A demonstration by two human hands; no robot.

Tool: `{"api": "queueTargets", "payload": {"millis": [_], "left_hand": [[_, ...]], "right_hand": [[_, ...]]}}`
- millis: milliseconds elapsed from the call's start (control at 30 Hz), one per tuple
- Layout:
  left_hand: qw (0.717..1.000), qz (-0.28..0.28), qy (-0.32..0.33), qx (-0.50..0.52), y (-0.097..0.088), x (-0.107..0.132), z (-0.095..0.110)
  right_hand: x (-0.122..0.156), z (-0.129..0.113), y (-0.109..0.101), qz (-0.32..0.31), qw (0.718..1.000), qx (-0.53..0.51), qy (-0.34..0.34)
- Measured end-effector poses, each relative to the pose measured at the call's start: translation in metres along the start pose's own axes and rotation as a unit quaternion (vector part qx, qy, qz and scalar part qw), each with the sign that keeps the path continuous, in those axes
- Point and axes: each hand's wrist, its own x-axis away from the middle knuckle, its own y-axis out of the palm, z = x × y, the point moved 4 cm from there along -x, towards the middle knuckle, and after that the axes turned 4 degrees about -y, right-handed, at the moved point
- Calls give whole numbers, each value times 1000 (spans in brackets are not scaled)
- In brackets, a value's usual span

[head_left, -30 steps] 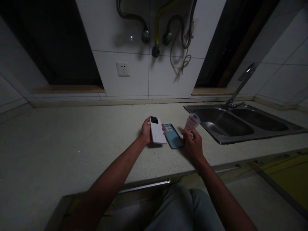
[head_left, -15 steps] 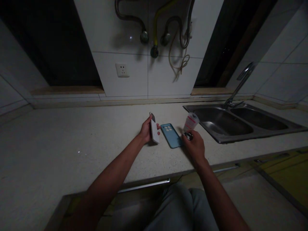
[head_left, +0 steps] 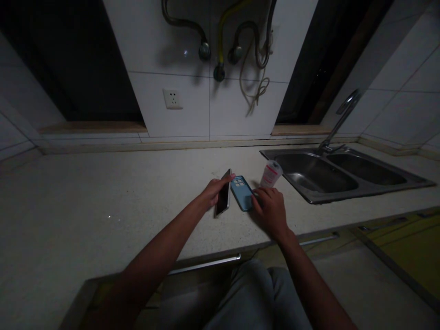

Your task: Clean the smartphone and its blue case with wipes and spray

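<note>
A smartphone (head_left: 224, 198) is in my left hand (head_left: 212, 192), tilted on its long edge just above or on the counter, its dark screen towards me. My left thumb lies across its upper part. To its right a blue phone case (head_left: 243, 194) lies on the counter, hollow side up, with camera cut-outs at the far end. My right hand (head_left: 271, 208) is closed at the case's right edge, thumb against it; the undersides of its fingers are hidden. Just beyond those fingers is a translucent plastic cup (head_left: 271, 173) with red print, leaning, its lower part hidden.
A double steel sink (head_left: 316, 176) with a tap (head_left: 338, 121) is set into the counter (head_left: 147, 197) on the right. Behind stands a tiled wall with a socket (head_left: 172, 99), pipes and a hanging cord (head_left: 256, 96). Drawer handles (head_left: 206, 265) run below the front edge.
My left hand has turned the phone from its pale back to its dark screen. My right hand has shifted left onto the case's edge; the small dark round thing at its fingers no longer shows.
</note>
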Motion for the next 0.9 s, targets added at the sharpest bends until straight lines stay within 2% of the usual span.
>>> {"api": "queueTargets", "payload": {"millis": [133, 233, 367, 700, 800, 900], "left_hand": [[998, 14, 15, -56, -1, 0, -3], [996, 37, 30, -73, -4, -1, -2], [995, 66, 37, -72, -7, -4, -1], [978, 152, 103, -97, -18, -18, -10], [967, 183, 133, -120, -20, -15, -7], [963, 197, 136, -124, -20, -14, -4]], "right_hand": [[0, -1, 9, -72, 996, 36, 23], [0, 2, 11, -94, 991, 69, 59], [0, 3, 14, -124, 987, 81, 68], [1, -1, 16, -110, 993, 21, 48], [3, 1, 16, -95, 992, -53, 62], [4, 4, 16, -66, 983, -154, 80]]}}
